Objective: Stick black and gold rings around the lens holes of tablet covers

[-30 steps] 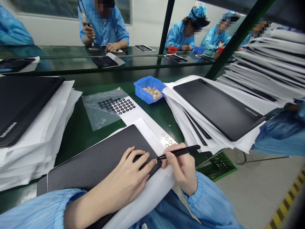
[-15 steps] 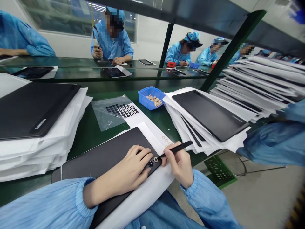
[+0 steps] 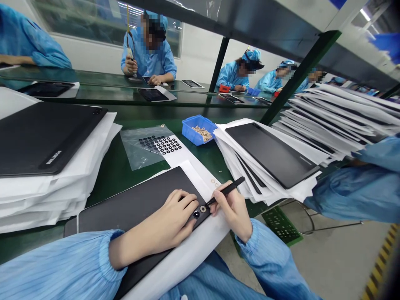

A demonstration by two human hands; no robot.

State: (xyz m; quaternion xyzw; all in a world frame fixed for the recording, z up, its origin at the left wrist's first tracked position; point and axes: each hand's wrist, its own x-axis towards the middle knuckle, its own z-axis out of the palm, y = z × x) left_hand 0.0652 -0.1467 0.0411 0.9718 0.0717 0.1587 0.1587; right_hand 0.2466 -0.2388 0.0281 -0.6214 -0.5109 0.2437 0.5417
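A black tablet (image 3: 137, 204) lay on a white sheet (image 3: 184, 246) at the near edge of the tabletop (image 3: 106, 212), a dark ring (image 3: 196, 214) and a pale ring (image 3: 203, 209) side by side on its corner. The left hand (image 3: 165, 212) rested on it, fingers (image 3: 184, 199) loosely together, while the right hand (image 3: 231, 210) pinched a slim black stylus (image 3: 226, 191), its tip by the pale ring. Farther off stood a blue bin (image 3: 199, 130) of small rings (image 3: 202, 133)
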